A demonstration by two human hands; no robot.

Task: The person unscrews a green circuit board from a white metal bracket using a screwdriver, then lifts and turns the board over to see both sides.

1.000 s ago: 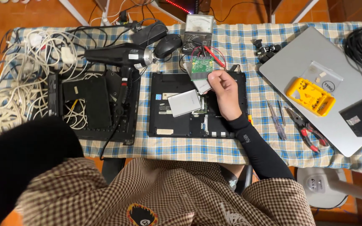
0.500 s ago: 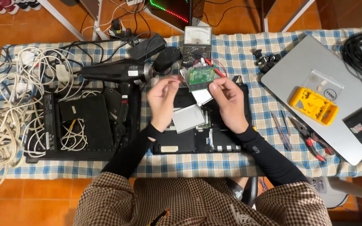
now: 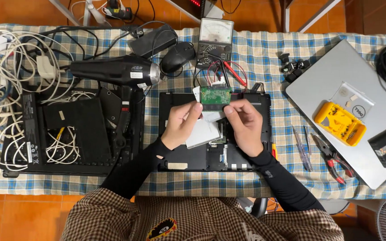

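Head view: left hand (image 3: 180, 126) and right hand (image 3: 244, 125) both pinch a small green circuit board (image 3: 215, 95) by its ends, held above the opened black laptop base (image 3: 251, 156). Thin edge grip; it could slip onto the exposed internals, or flex.

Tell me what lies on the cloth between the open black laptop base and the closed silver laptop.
In the head view, screwdrivers and red-handled pliers lie on the checked cloth between the black laptop base and the silver laptop.
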